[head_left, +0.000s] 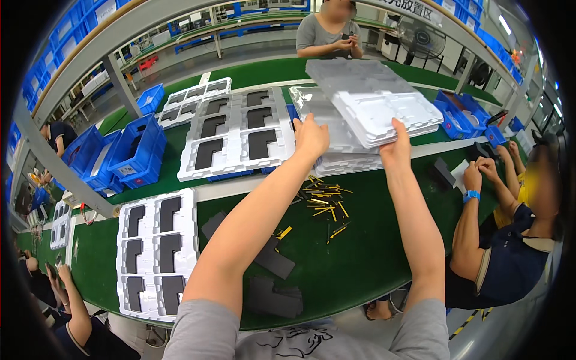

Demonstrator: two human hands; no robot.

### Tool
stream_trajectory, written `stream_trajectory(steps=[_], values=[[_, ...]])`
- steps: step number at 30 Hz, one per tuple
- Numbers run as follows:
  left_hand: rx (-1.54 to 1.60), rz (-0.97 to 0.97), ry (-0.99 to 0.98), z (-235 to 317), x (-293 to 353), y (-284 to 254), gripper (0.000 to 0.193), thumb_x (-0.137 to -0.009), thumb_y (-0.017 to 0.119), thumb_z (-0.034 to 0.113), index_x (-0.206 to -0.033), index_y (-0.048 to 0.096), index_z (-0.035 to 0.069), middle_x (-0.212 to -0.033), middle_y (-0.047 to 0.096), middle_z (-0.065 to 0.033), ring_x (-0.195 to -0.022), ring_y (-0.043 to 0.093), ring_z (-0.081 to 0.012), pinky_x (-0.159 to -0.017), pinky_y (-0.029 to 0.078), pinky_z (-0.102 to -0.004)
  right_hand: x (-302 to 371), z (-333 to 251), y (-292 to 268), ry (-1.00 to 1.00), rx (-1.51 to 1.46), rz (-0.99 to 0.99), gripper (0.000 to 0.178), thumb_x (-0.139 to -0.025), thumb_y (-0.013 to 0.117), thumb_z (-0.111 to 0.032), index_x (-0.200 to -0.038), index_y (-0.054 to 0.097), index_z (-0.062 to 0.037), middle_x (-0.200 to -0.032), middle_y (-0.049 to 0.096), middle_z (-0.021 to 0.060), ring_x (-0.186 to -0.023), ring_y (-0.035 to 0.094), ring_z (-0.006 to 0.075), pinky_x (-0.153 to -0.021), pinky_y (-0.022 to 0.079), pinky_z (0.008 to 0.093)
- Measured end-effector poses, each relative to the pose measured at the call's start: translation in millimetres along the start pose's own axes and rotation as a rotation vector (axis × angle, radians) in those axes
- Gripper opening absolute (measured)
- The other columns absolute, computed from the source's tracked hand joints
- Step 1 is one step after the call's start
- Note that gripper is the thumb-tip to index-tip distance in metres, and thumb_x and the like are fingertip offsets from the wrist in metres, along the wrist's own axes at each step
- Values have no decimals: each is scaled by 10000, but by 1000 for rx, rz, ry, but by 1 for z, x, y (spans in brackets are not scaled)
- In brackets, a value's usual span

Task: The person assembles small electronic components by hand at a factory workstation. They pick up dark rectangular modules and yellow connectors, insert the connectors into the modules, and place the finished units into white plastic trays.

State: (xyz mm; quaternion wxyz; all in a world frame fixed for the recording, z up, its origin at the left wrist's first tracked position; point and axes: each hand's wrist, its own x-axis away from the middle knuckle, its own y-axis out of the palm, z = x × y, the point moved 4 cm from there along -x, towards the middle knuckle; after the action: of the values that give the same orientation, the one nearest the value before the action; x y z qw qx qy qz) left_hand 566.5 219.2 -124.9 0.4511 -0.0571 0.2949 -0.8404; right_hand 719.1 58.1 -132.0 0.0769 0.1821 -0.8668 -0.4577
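Note:
My right hand grips the near edge of a stack of white plastic trays, thumb on top. The stack is raised and tilted over more trays. At the near left edge of a translucent white tray below it, my left hand has its fingers closed on the rim. Beneath both, further white trays lie stacked on the green bench. Left of my hands, a white tray with dark L-shaped pieces in its pockets rests raised on blue bins.
Yellow-and-black strips lie scattered on the green bench, with loose black pieces nearer me. Another filled tray is at left. Blue bins stand beyond it. Co-workers sit right, left and across.

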Motion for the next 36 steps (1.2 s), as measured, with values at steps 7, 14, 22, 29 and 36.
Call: stream_trajectory(steps=[7,14,22,29,36], values=[[-272,-242,302,10,33,-28,584,-884,573,272,-1355,416,-35,-1429,378,-273,-1390,277,-380,-1135,227,-475,31,49,1,77,7,11,523,-794,708,-60,-1262,478,-21,-1220,549,93,-1111,556,248,-947,475,430],[-849,70,810,-1,65,21,514,-827,613,228,-1253,510,-41,-1285,518,-226,-1235,437,-449,-1066,311,-525,22,49,0,84,25,40,485,-796,711,-81,-1231,508,-16,-1183,576,94,-1084,572,251,-933,475,416],[-732,38,885,0,58,54,331,-744,613,93,-1046,619,-42,-1055,617,-182,-1099,551,-358,-931,479,-409,20,42,-5,75,57,82,478,-816,697,-88,-1242,499,-2,-1195,574,94,-1089,572,238,-925,481,396],[-743,-164,882,-2,104,-6,265,-749,605,89,-1001,626,11,-1006,603,-129,-988,588,-265,-743,536,-325,66,38,2,199,268,-44,439,-897,674,-255,-1216,514,1,-1129,607,115,-997,604,219,-864,504,403],[-498,-296,915,7,167,-116,271,-795,688,142,-1052,630,77,-1080,618,-60,-976,625,-240,-737,545,-322,83,-14,-33,523,1376,-587,264,-907,636,-274,-934,630,-11,-721,641,67,-560,569,121,-481,466,255]])
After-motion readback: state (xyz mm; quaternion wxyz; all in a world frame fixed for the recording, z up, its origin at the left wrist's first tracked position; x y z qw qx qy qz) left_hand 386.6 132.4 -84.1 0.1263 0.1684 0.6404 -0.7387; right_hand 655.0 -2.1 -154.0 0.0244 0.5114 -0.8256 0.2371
